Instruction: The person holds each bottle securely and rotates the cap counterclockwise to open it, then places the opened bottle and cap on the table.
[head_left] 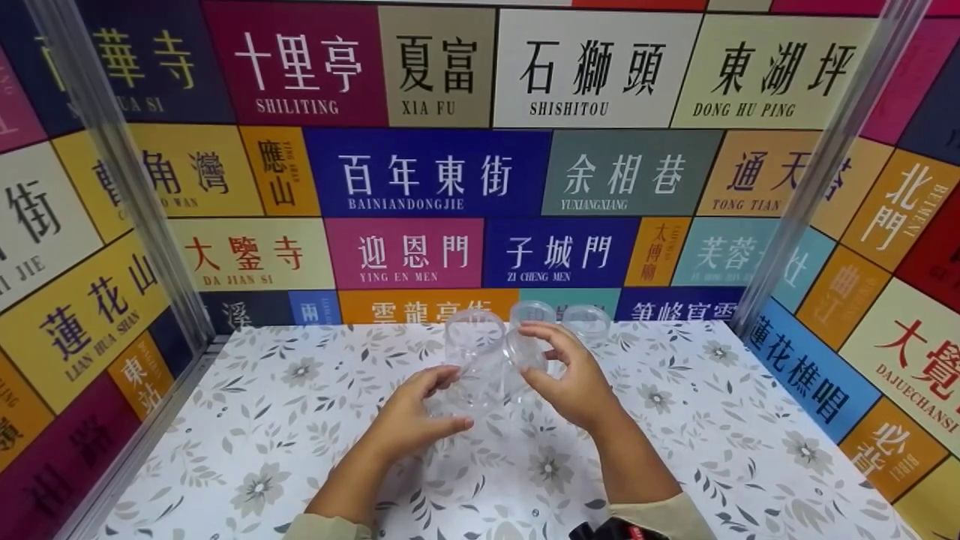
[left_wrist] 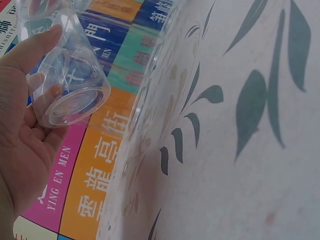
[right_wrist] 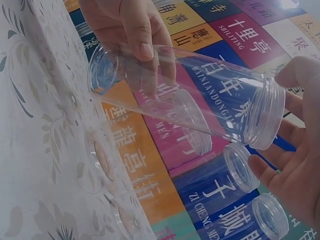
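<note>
A clear plastic jar (right_wrist: 200,100) is tilted between the two hands, its wide ringed end toward the right hand. The left hand (head_left: 412,412) holds its lower body, thumb on the near side and fingers behind; the left wrist view shows the round base (left_wrist: 75,106) below those fingers. At the other end, the right hand (head_left: 574,375) grips the ringed rim (right_wrist: 267,115) between thumb and fingers. Close behind stands a second clear jar (head_left: 475,330), partly overlapped by the held one. Two more clear jars, one jar (head_left: 532,309) and another jar (head_left: 589,321), stand behind the right hand.
A white tablecloth (head_left: 262,487) with grey flowers and leaves covers the table. Behind it rises a wall of coloured panels (head_left: 427,172) with Chinese lettering. Transparent upright edges (head_left: 135,172) flank the table. Dark gear (head_left: 615,529) is strapped near the right sleeve.
</note>
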